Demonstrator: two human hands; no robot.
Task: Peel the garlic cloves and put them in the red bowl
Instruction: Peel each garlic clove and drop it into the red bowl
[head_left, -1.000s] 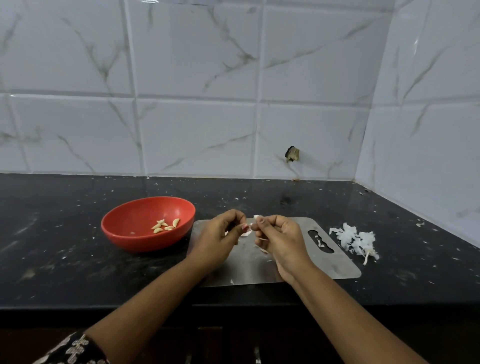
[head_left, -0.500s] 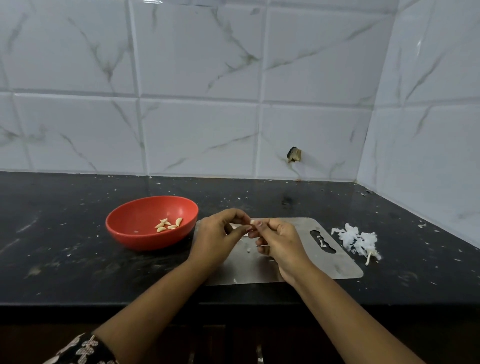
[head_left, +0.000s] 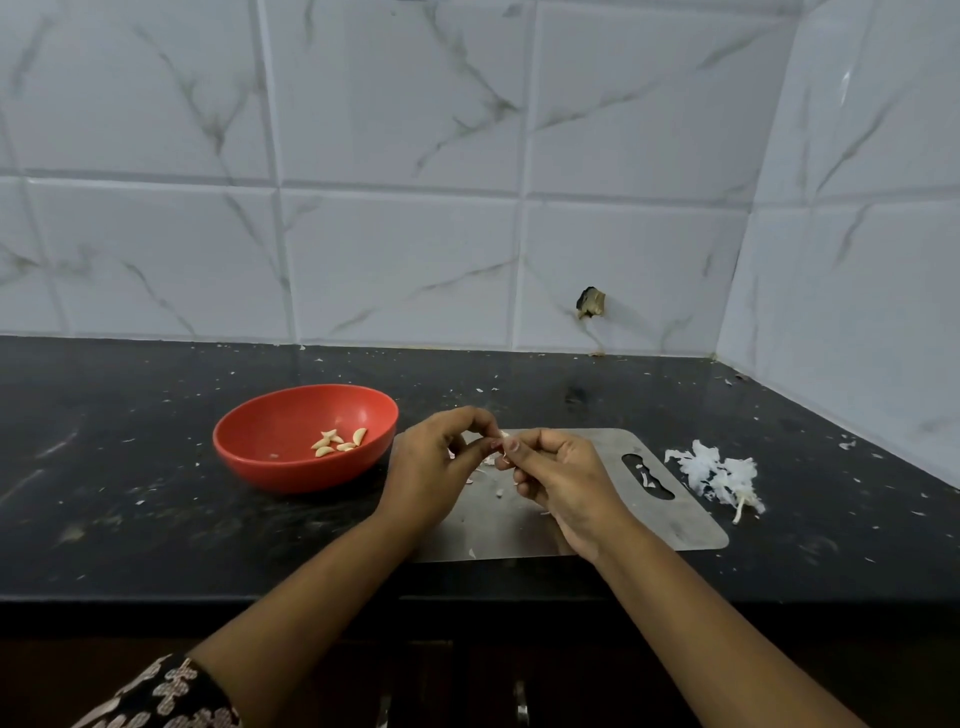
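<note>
— Where is the garlic clove (head_left: 491, 459)?

— Between the two hands, held just above the far half of the steel board (head_left: 602, 525). Only a pale sliver of it shows; fingertips cover the rest.

— And the hands?

— The left hand (head_left: 431, 467) pinches it with thumb and curled fingers from the 9 o'clock side. The right hand (head_left: 563, 480) pinches it from 3 o'clock, fingers curled in. Their fingertips meet at the clove.

— The red bowl (head_left: 291, 475)?

— At 9 o'clock from the hands, just beside the board's left edge, on the black counter (head_left: 130, 493). A few peeled cloves (head_left: 338, 442) lie in it.

— Anything else?

— A heap of white skins (head_left: 719, 473) sits at 3 o'clock, just off the board's right end, and small flakes lie on the board. At 1 o'clock, a chipped hole (head_left: 590, 302) marks the tiled wall (head_left: 395, 249).
</note>
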